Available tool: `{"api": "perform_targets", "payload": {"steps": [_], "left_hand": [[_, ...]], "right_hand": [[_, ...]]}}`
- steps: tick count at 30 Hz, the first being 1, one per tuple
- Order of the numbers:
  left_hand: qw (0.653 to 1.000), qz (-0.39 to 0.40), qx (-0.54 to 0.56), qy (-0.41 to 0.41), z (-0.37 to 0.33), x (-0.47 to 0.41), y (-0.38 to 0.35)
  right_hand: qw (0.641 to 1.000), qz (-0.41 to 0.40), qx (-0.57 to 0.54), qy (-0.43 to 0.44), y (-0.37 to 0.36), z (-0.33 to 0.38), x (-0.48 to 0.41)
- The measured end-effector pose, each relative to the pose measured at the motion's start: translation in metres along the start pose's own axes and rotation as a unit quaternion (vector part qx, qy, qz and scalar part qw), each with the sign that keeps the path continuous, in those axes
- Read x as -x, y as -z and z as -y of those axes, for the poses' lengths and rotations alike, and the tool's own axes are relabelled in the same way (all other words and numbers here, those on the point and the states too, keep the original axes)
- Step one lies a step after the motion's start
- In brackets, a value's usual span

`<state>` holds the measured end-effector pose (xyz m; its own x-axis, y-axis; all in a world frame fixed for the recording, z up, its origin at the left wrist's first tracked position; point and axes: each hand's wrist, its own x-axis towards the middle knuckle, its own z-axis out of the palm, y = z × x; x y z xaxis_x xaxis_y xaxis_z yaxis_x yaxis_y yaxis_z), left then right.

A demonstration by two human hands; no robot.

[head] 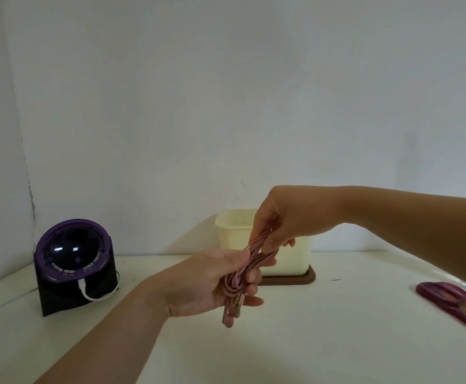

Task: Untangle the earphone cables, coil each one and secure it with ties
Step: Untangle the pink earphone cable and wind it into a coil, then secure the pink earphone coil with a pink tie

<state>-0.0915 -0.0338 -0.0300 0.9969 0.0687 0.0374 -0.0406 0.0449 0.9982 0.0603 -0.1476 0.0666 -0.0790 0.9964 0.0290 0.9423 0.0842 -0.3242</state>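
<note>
Both hands are up in the air, in the middle of the frame, just above the white worktop (309,342). They hold a pink earphone cable (242,270) that is bunched up in long loops.

The left hand (209,281) comes in from the lower left. Its palm faces up and its fingers curl round the low part of the bunch. Two pink earbuds (227,320) hang down below this hand. A small plug with a gold tip (238,300) hangs next to them.

The right hand (287,217) comes in from the right side. It points down and pinches the top of the bunch with its thumb and fingers. The two hands are very close, with only the cable between them.

Behind the hands stands a cream box (290,261) with no lid. It sits on a flat brown tray (290,279).

At the left of the frame is a round purple and black gadget (74,261) with a shiny dark front. A white cord (99,296) is plugged in at the bottom. Tiny marks glow on its front, but they are too small to read.

At the right edge lies a flat dark red case (453,300) with a cartoon picture on it. I cannot see any words on it.

The wall (226,92) behind is plain and pale.
</note>
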Motion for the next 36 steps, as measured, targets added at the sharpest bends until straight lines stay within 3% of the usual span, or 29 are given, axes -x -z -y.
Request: {"api": "perform_targets", "payload": {"steps": [3,5,9,12,14,17,19,23,25,28,30,32,34,36], "left_hand": [[0.989,-0.029,-0.145,0.017,-0.001,0.006,-0.004],[0.939,-0.106,-0.324,0.042,-0.007,0.008,-0.010],[0.785,-0.174,-0.593,0.057,-0.013,0.005,-0.007],[0.569,-0.190,-0.799,0.033,-0.004,-0.006,0.008],[0.444,-0.244,-0.859,-0.073,0.005,-0.011,0.026],[0.377,-0.295,-0.856,-0.196,0.014,-0.010,0.057],[0.343,-0.298,-0.865,-0.212,0.014,-0.005,0.073],[0.366,-0.344,-0.844,-0.187,0.024,0.004,0.092],[0.455,-0.367,-0.798,-0.145,0.033,0.009,0.096],[0.689,-0.397,-0.606,-0.019,0.052,0.016,0.110],[0.782,-0.420,-0.459,0.023,0.062,0.021,0.127],[0.843,-0.458,-0.280,0.045,0.069,0.028,0.143],[0.871,-0.473,-0.129,0.037,0.070,0.034,0.152],[0.887,-0.459,-0.046,0.007,0.068,0.037,0.151]], "right_hand": [[1.000,0.027,-0.014,-0.005,-0.007,-0.005,-0.002],[0.999,0.035,-0.016,-0.008,-0.011,-0.007,-0.005],[1.000,0.025,-0.011,-0.016,-0.015,-0.010,-0.019],[0.999,0.008,-0.027,-0.018,-0.016,-0.013,-0.032],[0.999,-0.004,-0.048,-0.018,-0.016,-0.016,-0.039],[0.995,-0.018,-0.096,-0.008,-0.015,-0.018,-0.049],[0.993,-0.032,-0.114,0.005,-0.017,-0.016,-0.058],[0.994,-0.068,-0.075,0.033,-0.032,-0.006,-0.083],[0.992,-0.088,-0.078,0.042,-0.049,-0.006,-0.097],[0.975,-0.147,-0.163,0.029,-0.084,-0.014,-0.118],[0.962,-0.167,-0.215,-0.003,-0.114,-0.024,-0.129],[0.974,-0.123,-0.189,-0.019,-0.147,-0.030,-0.139],[0.997,-0.038,-0.072,0.007,-0.174,-0.032,-0.147],[0.999,0.002,0.026,0.045,-0.186,-0.028,-0.157]]}}
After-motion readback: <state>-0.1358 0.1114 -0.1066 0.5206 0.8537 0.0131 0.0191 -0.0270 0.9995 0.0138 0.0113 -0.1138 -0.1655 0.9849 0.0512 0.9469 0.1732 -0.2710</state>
